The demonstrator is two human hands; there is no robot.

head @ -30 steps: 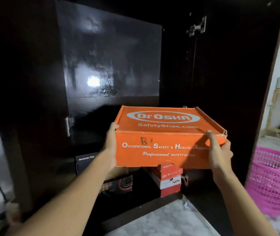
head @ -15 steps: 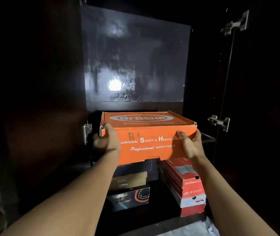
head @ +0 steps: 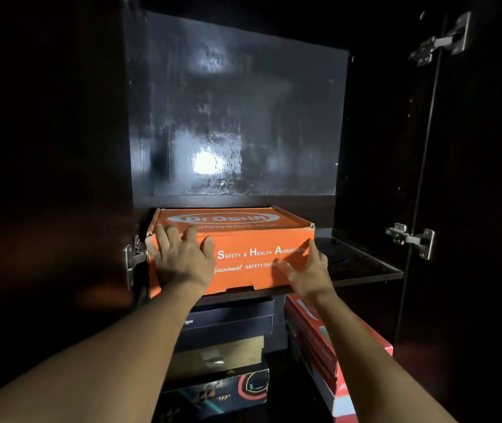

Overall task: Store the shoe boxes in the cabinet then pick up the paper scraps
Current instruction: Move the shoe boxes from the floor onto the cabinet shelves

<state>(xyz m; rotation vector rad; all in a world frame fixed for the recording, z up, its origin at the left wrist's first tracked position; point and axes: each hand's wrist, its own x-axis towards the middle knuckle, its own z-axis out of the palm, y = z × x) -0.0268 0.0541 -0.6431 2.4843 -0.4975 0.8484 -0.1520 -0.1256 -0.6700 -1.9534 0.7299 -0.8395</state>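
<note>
Both bare arms reach forward and slightly up into the dark cabinet (head: 243, 117), elbows low, wrists nearly level with the middle shelf (head: 362, 265). The orange shoe box (head: 256, 270) sits on that shelf at its left end, hard by the cabinet's left wall, its printed front face towards the room and its front edge about flush with the shelf's lip. The left hand (head: 179, 257) lies flat on the upper left of that face, fingers spread apart and straight, the tips just over the top edge onto the lid, thumb angled out to the right. The right hand (head: 307, 270) is set against the right part of the same face, fingers straight and close together, pointing up towards the box's right front corner, thumb splayed left (neither hand curls round anything). Below the shelf, a dark box (head: 228, 319) rests on a stack whose bottom box (head: 222, 392) has a colourful print, and a red box (head: 311, 328) lies tilted on a second stack just to the right. A metal hinge (head: 411, 239) shows on the right door, another (head: 133, 257) beside the left wrist.
</note>
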